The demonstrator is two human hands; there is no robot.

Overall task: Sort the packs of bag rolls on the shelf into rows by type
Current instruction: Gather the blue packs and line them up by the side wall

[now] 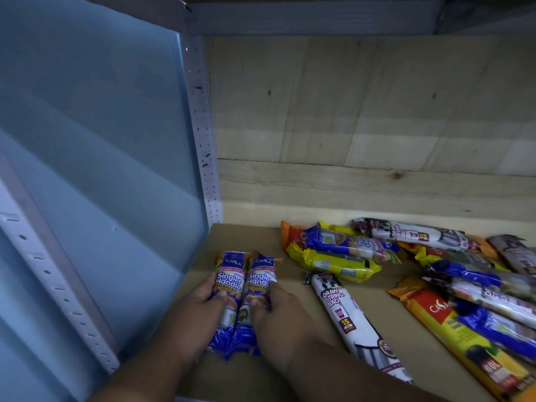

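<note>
Two blue "Singlet Handle" packs lie side by side at the shelf's left end. My left hand (197, 311) grips the left blue pack (229, 281); my right hand (278, 317) grips the right blue pack (259, 278). A white "Draw String Bag" pack (352, 320) lies just right of my right arm. Further right is a mixed pile: a yellow pack (336, 264), another blue pack (348, 242), a second white pack (417, 233) and an orange-yellow pack (461, 340), with several more overlapping.
The brown shelf board (293, 274) ends left at a blue side panel (95, 169) with a perforated metal upright (203, 134). A pale wooden back wall (362, 126) closes the rear. Another shelf (304, 18) hangs overhead.
</note>
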